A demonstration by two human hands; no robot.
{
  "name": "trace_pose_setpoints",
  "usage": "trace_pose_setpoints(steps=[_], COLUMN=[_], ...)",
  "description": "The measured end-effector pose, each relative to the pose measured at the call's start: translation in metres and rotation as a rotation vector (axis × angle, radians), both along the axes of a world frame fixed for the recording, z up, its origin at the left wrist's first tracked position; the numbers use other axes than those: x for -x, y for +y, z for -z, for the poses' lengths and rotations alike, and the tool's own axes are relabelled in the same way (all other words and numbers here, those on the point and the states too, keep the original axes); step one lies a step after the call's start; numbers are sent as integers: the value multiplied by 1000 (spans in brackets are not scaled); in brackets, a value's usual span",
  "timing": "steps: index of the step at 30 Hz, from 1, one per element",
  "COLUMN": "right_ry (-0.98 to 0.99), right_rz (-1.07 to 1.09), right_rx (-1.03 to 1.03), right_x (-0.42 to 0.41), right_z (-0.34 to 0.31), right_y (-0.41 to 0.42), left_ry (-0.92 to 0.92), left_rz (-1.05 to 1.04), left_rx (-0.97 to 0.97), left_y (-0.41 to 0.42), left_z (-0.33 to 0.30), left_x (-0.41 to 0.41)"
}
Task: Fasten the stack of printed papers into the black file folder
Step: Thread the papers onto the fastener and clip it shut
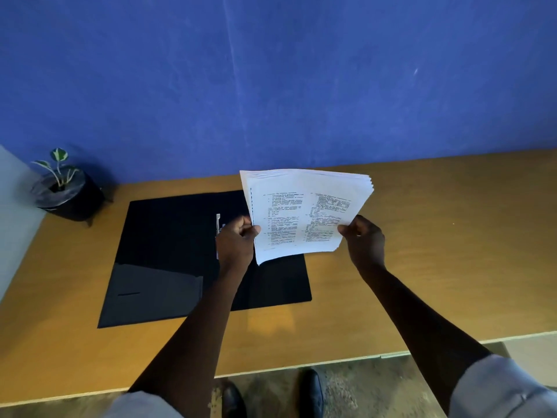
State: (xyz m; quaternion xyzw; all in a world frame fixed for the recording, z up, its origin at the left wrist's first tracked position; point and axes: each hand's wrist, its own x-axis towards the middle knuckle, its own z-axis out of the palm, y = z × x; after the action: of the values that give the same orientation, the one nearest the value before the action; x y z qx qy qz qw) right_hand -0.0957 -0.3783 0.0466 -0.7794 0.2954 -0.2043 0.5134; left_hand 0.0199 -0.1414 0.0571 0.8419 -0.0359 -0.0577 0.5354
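Note:
The black file folder [168, 251] lies open and flat on the wooden table [422, 251]. Its metal fastener strip [218, 224] shows near the spine, partly hidden behind my left hand. I hold the stack of printed papers [304, 212] tilted up above the folder's right half. My left hand [236, 239] grips the stack's left edge, where a row of punched holes runs. My right hand [363, 236] pinches the lower right corner, where the sheets fan slightly.
A small potted plant [64, 191] in a black pot stands at the table's back left corner. A blue wall [271, 86] rises right behind the table. The table's near edge runs in front of my shoes [310, 393] on the floor.

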Motion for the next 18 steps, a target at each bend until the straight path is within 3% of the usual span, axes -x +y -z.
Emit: trace_pose_setpoints(steps=[18], right_ry=[81], right_rz=[-34], right_rx=[58], right_x=[12], right_z=[4], right_y=[11], left_ry=[-93], left_rz=[36], left_rx=[-58], left_y=[15], left_z=[8], left_x=[15])
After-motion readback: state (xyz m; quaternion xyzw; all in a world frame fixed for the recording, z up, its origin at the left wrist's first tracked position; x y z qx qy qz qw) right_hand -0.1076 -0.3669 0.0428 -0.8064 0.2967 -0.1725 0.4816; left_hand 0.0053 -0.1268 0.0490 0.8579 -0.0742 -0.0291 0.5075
